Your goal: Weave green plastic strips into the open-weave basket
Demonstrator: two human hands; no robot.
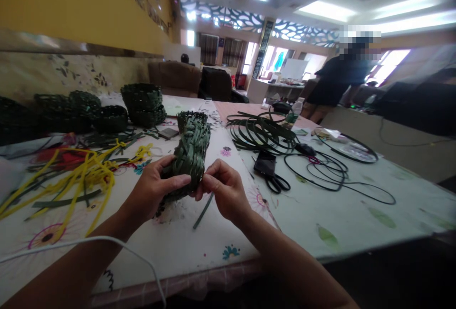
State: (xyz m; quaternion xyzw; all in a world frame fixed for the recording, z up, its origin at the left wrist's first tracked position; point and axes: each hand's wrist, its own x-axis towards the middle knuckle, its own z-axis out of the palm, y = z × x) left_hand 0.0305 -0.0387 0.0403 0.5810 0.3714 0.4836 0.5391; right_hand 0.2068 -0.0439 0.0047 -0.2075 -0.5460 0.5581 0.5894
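Observation:
A dark green woven basket (192,145) stands tilted over the flowered tablecloth in front of me. Around its lower left side my left hand (153,185) is closed, the thumb lying across the weave. At the lower right of the weave, my right hand (223,188) pinches with thumb and forefinger. What sits between those fingertips is too small to make out, though a green strip (204,211) hangs down just below them. The underside of the basket is partly hidden by my hands.
Yellow strips (81,176) lie to the left, with several woven baskets (142,102) behind. Coiled green strips (260,130), a phone (265,163), black scissors (278,184), black cords (338,171) and a bottle (295,111) are to the right. A white cable (107,238) crosses my left forearm. A person (338,78) stands beyond.

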